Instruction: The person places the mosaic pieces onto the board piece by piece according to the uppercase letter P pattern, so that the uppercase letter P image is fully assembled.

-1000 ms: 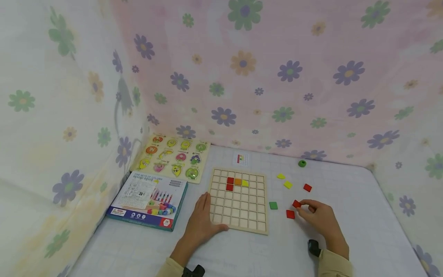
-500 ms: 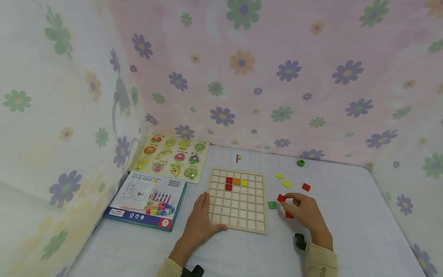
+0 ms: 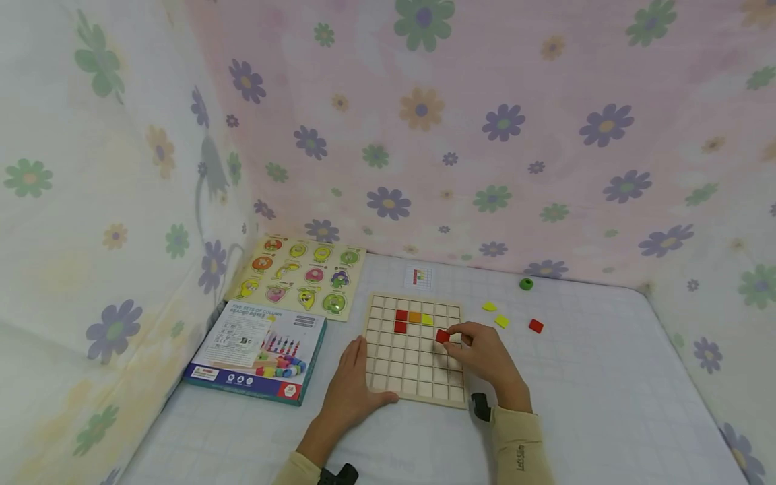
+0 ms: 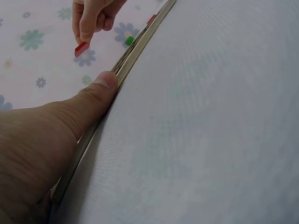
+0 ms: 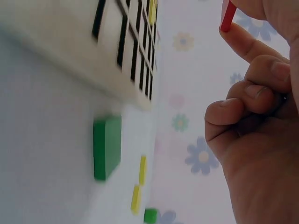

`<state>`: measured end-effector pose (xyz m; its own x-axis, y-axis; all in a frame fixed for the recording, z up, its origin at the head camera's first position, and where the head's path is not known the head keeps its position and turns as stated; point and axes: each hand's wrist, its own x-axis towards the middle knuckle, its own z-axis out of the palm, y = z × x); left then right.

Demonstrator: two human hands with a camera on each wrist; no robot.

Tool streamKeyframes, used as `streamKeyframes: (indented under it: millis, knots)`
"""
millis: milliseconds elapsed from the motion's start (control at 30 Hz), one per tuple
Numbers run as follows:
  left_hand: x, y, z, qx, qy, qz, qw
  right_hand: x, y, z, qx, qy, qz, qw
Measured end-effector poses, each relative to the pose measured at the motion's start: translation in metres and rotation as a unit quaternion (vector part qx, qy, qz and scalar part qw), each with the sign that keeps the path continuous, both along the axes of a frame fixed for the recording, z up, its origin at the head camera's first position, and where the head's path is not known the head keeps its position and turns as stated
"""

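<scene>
My right hand [image 3: 490, 357] pinches a red square tile [image 3: 443, 335] between thumb and index finger over the right part of the wooden grid board [image 3: 418, 372]. In the right wrist view the red tile [image 5: 227, 16] stands at the fingertips, other fingers curled. My left hand [image 3: 348, 391] rests at the board's lower left corner, fingers straight along the left side, thumb [image 4: 100, 88] on the near edge. Set in the grid's upper rows are two red tiles [image 3: 401, 321], an orange tile [image 3: 415, 317] and a yellow tile [image 3: 427, 319].
Two yellow tiles [image 3: 501, 321], a red tile [image 3: 536, 326] and a green bead [image 3: 526, 284] lie right of the board. A green tile [image 5: 107, 147] lies beside it. A pattern card [image 3: 419, 277] is behind; a fruit puzzle [image 3: 297, 273] and box [image 3: 257, 350] are left.
My right hand has carried the red tile leftward from the loose tiles on the cloth to above the board. The left hand stays at the board's corner.
</scene>
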<state>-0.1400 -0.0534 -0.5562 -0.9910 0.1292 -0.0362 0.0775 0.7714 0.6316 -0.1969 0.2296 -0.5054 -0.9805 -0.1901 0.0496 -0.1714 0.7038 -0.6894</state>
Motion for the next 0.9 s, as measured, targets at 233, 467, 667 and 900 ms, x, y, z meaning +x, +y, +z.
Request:
streamKeyframes:
  millis: [233,467,667,900]
  knots:
    - [-0.001,0.002,0.002,0.0,0.003,-0.002,1.0,-0.006,-0.025,-0.002,-0.016,0.015,0.016,1.0]
    - [0.0,-0.001,-0.002,-0.004,0.006,-0.002,1.0,-0.013,-0.052,-0.009,0.002,0.039,0.054,0.998]
    - [0.0,-0.002,-0.007,-0.011,0.014,-0.005,0.9998,-0.015,-0.069,-0.013,0.012,0.032,0.062,0.997]
    - [-0.002,-0.004,-0.008,-0.017,0.031,-0.017,0.9992,-0.018,-0.075,-0.014,0.048,0.032,0.061,0.996]
